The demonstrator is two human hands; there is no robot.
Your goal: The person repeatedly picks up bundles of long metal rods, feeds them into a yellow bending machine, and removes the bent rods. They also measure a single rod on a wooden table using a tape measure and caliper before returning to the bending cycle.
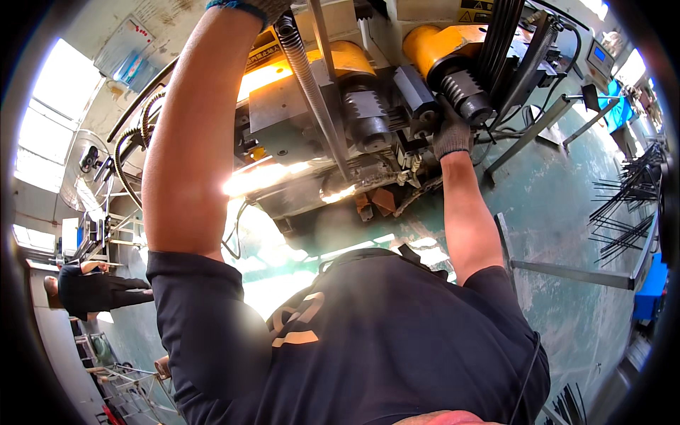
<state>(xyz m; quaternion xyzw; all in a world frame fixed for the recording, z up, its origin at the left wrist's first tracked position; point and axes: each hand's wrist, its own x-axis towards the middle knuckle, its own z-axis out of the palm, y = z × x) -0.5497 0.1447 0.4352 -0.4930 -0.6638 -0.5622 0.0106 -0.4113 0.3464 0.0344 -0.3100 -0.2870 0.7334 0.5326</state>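
Note:
My right hand (pixel 452 136), in a grey knitted glove, reaches into a yellow and grey machine (pixel 280 113). It is between a dark hexagonal block (pixel 416 95) and a dark toothed cylinder (pixel 464 93). Its fingers are mostly hidden in the shadow there, so whether it grips anything does not show. A second toothed cylinder (pixel 366 117) sits further left. My left arm stretches up past a long coil spring (pixel 301 67). Only the cuff and back of the gloved left hand (pixel 265 7) show at the top edge; its fingers are out of the picture.
Long dark rods (pixel 501 39) stand near the right cylinder. A metal frame (pixel 574 273) and a bundle of thin black rods (pixel 627 202) are at the right. A control box with a screen (pixel 601 58) stands far right. Another person (pixel 95 287) stands far left near a fan (pixel 86 159).

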